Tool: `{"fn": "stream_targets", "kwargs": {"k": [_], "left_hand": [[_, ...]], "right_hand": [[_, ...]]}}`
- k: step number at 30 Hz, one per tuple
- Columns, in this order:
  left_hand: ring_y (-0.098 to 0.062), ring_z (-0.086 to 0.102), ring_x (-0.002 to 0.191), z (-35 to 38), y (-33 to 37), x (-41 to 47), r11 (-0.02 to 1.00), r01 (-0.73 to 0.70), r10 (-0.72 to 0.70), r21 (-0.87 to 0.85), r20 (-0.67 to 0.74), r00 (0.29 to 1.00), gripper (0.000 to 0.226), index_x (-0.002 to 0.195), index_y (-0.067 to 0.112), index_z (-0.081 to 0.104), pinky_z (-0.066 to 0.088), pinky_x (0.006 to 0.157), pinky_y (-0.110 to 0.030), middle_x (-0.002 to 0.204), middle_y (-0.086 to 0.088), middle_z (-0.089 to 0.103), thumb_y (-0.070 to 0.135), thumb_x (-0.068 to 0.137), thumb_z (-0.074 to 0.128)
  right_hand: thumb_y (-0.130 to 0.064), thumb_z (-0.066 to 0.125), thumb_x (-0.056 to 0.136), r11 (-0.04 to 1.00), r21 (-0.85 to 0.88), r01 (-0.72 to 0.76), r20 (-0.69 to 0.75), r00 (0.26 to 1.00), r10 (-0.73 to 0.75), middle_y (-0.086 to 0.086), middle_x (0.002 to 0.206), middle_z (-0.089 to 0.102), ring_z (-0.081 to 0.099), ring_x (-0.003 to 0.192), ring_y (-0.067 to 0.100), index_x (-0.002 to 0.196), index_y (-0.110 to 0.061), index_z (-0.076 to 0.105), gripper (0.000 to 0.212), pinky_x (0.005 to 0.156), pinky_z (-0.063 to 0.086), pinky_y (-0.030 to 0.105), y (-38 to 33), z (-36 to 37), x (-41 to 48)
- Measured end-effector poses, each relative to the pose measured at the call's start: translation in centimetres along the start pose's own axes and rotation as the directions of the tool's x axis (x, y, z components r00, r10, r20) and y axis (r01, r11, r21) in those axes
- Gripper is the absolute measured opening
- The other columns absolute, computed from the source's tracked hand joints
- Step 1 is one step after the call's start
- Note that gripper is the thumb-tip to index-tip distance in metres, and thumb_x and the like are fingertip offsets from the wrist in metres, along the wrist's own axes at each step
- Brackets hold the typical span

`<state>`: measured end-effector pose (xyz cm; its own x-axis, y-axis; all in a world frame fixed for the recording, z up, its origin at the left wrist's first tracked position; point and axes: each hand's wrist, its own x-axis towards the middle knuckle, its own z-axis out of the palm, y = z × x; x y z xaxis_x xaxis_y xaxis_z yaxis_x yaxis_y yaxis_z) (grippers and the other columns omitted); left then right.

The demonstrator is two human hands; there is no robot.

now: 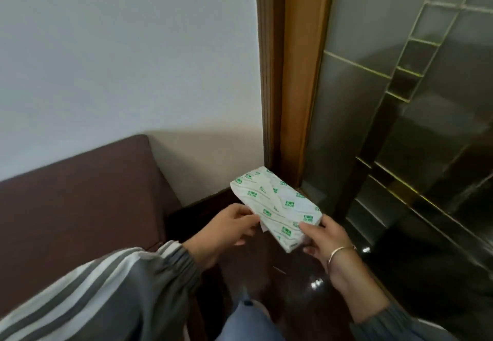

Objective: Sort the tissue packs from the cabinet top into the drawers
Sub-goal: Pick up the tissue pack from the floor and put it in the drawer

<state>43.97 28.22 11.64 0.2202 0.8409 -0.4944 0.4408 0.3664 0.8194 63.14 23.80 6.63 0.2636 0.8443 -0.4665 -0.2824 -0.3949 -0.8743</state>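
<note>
Grey sleeve with white stripes (106,295) covers the left arm and fills the lower left corner, nearest to the camera. Beside it, at the bottom edge, a piece of blue trousers (248,322) is seen.

Behind, a white wall (120,47) takes the upper left part. On the right stands a dark glass door (400,100) with thin golden lines. A brown flat surface (80,194) lies against the wall at the left; I cannot tell if it is the cabinet top. A wooden door frame (290,74) runs upright between wall and glass. Below is a dark shiny floor (293,274).

The tissue pack (277,204), white with green printed marks, is in the air above the floor, in front of the corner, held tilted between both hands. The left hand (226,231) pinches its left long edge, thumb on top. The right hand (328,242) grips its near end, thumb on the upper face. A thin bracelet (338,251) sits on the right wrist.
</note>
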Motion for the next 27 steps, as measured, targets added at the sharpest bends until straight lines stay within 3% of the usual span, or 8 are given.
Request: {"fn": "stream_targets", "kwargs": {"k": [3, 6, 10, 12, 15, 18, 23, 27], "left_hand": [[-0.015, 0.064, 0.089, -5.9, -1.9, -9.9, 0.964, -0.155, 0.184, 0.217, -0.121, 0.975, 0.018, 0.11, 0.017, 0.062, 0.049, 0.076, -0.023, 0.102, -0.005, 0.069, 0.019, 0.092, 0.06], [-0.016, 0.064, 0.089, -11.8, -7.5, -18.7, 0.922, -0.108, 0.239, 0.372, -0.327, 0.914, 0.012, 0.101, 0.014, 0.065, 0.048, 0.085, -0.031, 0.095, -0.001, 0.07, 0.011, 0.09, 0.062], [-0.028, 0.065, 0.087, -17.3, -18.3, -26.7, 0.952, 0.155, 0.075, 0.263, -0.696, 0.714, 0.013, 0.089, 0.013, 0.066, 0.046, 0.08, -0.036, 0.09, -0.01, 0.071, 0.001, 0.084, 0.062], [-0.033, 0.064, 0.093, -18.8, -23.4, -28.9, 0.952, 0.275, -0.064, 0.133, -0.793, 0.606, 0.015, 0.097, 0.007, 0.067, 0.046, 0.082, -0.039, 0.099, -0.018, 0.07, 0.003, 0.082, 0.063], [-0.039, 0.057, 0.11, -19.7, -28.8, -30.2, 0.884, 0.467, -0.295, -0.035, -0.817, 0.496, 0.038, 0.117, 0.006, 0.062, 0.045, 0.092, -0.042, 0.119, -0.022, 0.062, 0.022, 0.083, 0.066], [-0.042, 0.05, 0.119, -19.3, -31.2, -30.3, 0.846, 0.516, -0.393, -0.136, -0.813, 0.43, 0.051, 0.129, 0.01, 0.054, 0.04, 0.1, -0.045, 0.131, -0.023, 0.051, 0.031, 0.084, 0.065], [-0.041, 0.048, 0.122, -18.3, -32.3, -29.7, 0.826, 0.53, -0.457, -0.191, -0.777, 0.432, 0.054, 0.136, 0.007, 0.047, 0.039, 0.1, -0.042, 0.137, -0.023, 0.047, 0.024, 0.086, 0.059], [-0.041, 0.047, 0.123, -18.3, -32.7, -29.9, 0.85, 0.497, -0.425, -0.173, -0.782, 0.455, 0.052, 0.133, 0.003, 0.049, 0.038, 0.1, -0.041, 0.133, -0.025, 0.051, 0.022, 0.086, 0.06]], "right_hand": [[-0.003, 0.062, 0.085, 0.999, -0.028, -0.029, 0.134, 0.99, 0.032, 0.005, 0.083, 0.075, 0.069, 0.066, 0.016, 0.095, -0.016, 0.064, 0.016, 0.043, 0.047, 0.019, -0.4, 1.9, -6.3], [-0.001, 0.063, 0.084, 0.991, -0.094, -0.091, 0.266, 0.957, 0.113, 0.005, 0.078, 0.075, 0.069, 0.062, 0.015, 0.095, -0.012, 0.064, 0.015, 0.043, 0.049, 0.02, 0.9, 4.5, -12.3], [0.001, 0.063, 0.084, 0.94, -0.28, -0.198, 0.385, 0.873, 0.298, 0.006, 0.067, 0.073, 0.065, 0.048, 0.011, 0.093, -0.005, 0.063, 0.011, 0.039, 0.047, 0.018, 3.8, 8.6, -18.7], [0.001, 0.062, 0.085, 0.907, -0.342, -0.243, 0.378, 0.849, 0.37, 0.009, 0.069, 0.072, 0.066, 0.053, 0.014, 0.095, -0.004, 0.063, 0.01, 0.039, 0.047, 0.019, 5.3, 10.6, -20.8], [0.001, 0.061, 0.086, 0.892, -0.344, -0.294, 0.313, 0.859, 0.404, 0.012, 0.076, 0.07, 0.066, 0.065, 0.02, 0.098, -0.002, 0.061, 0.013, 0.04, 0.05, 0.021, 7.0, 13.6, -22.6], [0.003, 0.057, 0.088, 0.928, -0.254, -0.272, 0.233, 0.914, 0.332, 0.015, 0.083, 0.066, 0.062, 0.066, 0.022, 0.108, 0.003, 0.058, 0.021, 0.04, 0.052, 0.022, 8.3, 17.1, -22.3], [0.002, 0.058, 0.087, 0.973, -0.135, -0.185, 0.135, 0.97, 0.203, 0.024, 0.114, 0.06, 0.062, 0.089, 0.032, 0.117, 0.005, 0.053, 0.031, 0.062, 0.053, 0.037, 10.2, 23.2, -20.0], [-0.002, 0.063, 0.085, 0.955, -0.251, -0.16, 0.147, 0.969, 0.201, 0.025, 0.118, 0.06, 0.061, 0.09, 0.033, 0.113, 0.005, 0.057, 0.029, 0.085, 0.053, 0.046, 11.4, 25.1, -18.7]]}}
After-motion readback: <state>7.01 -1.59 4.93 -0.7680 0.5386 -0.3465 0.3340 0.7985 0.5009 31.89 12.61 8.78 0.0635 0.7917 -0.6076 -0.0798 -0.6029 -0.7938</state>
